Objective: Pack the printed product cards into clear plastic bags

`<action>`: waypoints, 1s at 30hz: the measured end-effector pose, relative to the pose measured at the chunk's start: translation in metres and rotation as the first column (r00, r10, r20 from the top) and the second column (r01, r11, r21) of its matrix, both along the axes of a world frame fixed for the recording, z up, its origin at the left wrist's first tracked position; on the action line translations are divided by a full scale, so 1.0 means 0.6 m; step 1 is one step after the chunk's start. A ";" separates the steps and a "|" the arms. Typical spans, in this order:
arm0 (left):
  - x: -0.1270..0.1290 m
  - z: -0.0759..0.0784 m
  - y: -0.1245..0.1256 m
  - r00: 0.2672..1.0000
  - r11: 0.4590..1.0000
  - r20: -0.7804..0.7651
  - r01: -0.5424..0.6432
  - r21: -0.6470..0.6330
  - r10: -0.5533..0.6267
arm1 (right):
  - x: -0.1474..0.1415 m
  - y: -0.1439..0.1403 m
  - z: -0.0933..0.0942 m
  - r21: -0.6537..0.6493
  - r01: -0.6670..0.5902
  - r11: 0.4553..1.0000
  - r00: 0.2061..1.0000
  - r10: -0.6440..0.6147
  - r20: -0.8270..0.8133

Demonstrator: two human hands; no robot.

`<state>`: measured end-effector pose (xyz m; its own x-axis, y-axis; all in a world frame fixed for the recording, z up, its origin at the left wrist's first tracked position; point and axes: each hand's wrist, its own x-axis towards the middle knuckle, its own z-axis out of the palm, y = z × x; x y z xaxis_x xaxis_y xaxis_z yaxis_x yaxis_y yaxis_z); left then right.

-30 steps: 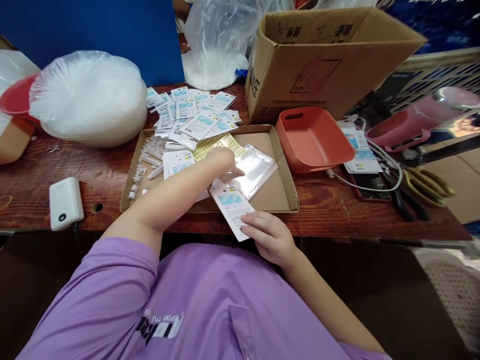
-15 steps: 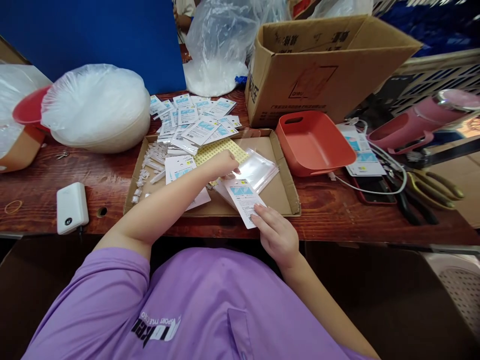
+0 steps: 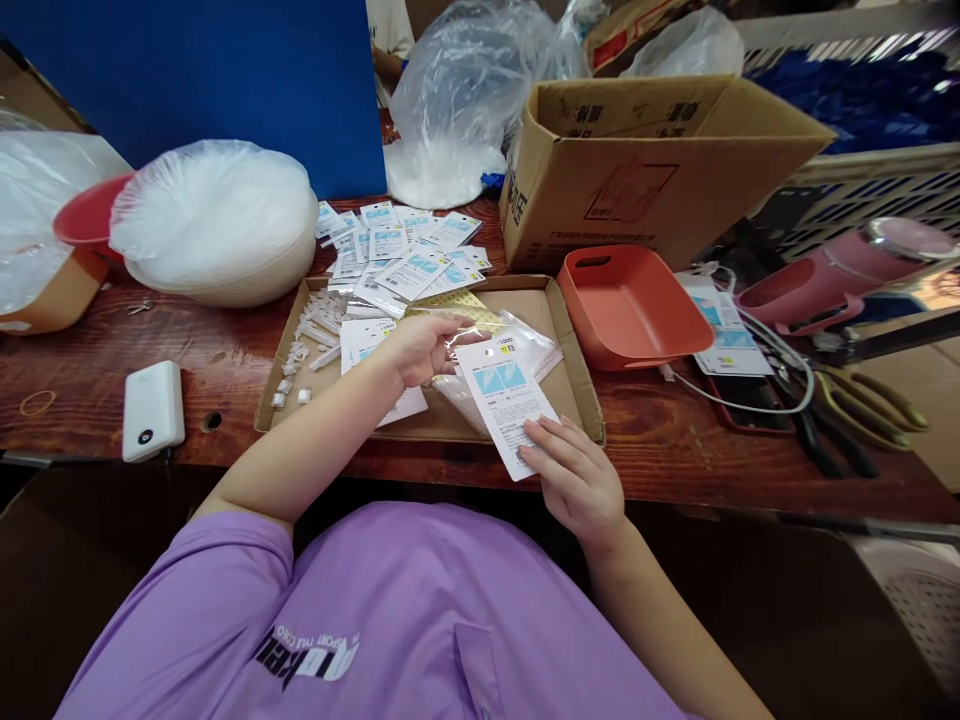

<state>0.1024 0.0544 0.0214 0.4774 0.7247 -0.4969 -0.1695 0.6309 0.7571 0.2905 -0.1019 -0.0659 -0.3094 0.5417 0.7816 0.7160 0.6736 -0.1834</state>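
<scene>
White power bank (image 3: 153, 412): is lying well left of your left hand, outside the cardboard tray (image 3: 536, 298), presumably keeping off your working area.
Small plastic parts (image 3: 324, 358): are lying loose left of your left hand; the tray's rim is probably stopping them scattering.
Left hand (image 3: 424, 352): you are holding it over the tray, fingers loosely bent beside some clear film; whether they are pinching it, you cannot tell from this view.
Pile of cards (image 3: 412, 265): is spreading beyond your left hand, likely sitting there to leave the near space usable.
Held card (image 3: 504, 405): is slanting between your hands, printed face up, its punched end nearer your left hand.
Right hand (image 3: 581, 475): you are grasping the held card by its lower end, fingers on top, apparently leaving the punched end exposed.
Clear sleeves (image 3: 536, 345): are lying just beyond the held card, seemingly within reach of both hands.
Orange bin (image 3: 637, 310): is standing beyond your right hand, beside the tray.
</scene>
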 end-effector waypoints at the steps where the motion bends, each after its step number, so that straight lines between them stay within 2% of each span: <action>1: -0.010 0.004 0.002 1.000 1.000 0.017 0.003 0.010 -0.003 | 0.003 0.000 0.005 -0.012 -0.031 0.999 0.999 0.030 -0.021; 6: -0.049 0.027 -0.006 0.999 0.999 0.015 0.043 0.026 -0.043 | -0.002 0.003 0.028 -0.036 -0.162 0.986 0.986 0.161 -0.034; 10: -0.070 0.033 -0.027 0.998 0.999 0.039 0.045 -0.014 -0.044 | -0.012 0.014 0.028 -0.036 -0.150 0.988 0.989 0.149 -0.017; 14: -0.084 0.025 -0.044 0.997 0.998 0.028 0.068 -0.007 -0.068 | -0.025 0.029 0.024 -0.013 -0.089 0.996 0.996 0.089 0.031; 18: -0.088 0.018 -0.057 0.999 0.998 0.025 0.042 0.047 -0.043 | -0.052 0.042 0.037 0.028 -0.061 0.998 0.990 0.057 0.126; 24: -0.116 0.010 -0.059 0.998 0.990 0.019 0.062 0.128 -0.065 | -0.079 0.059 0.066 0.018 -0.153 0.988 0.986 0.151 0.075; 27: -0.133 0.001 -0.068 0.989 0.984 0.052 0.129 0.126 -0.136 | -0.089 0.065 0.070 -0.014 -0.159 0.987 0.982 0.160 0.102; 30: -0.145 -0.011 -0.081 0.965 0.966 0.100 0.230 0.120 -0.243 | -0.107 0.072 0.073 -0.025 -0.108 0.994 0.984 0.110 0.138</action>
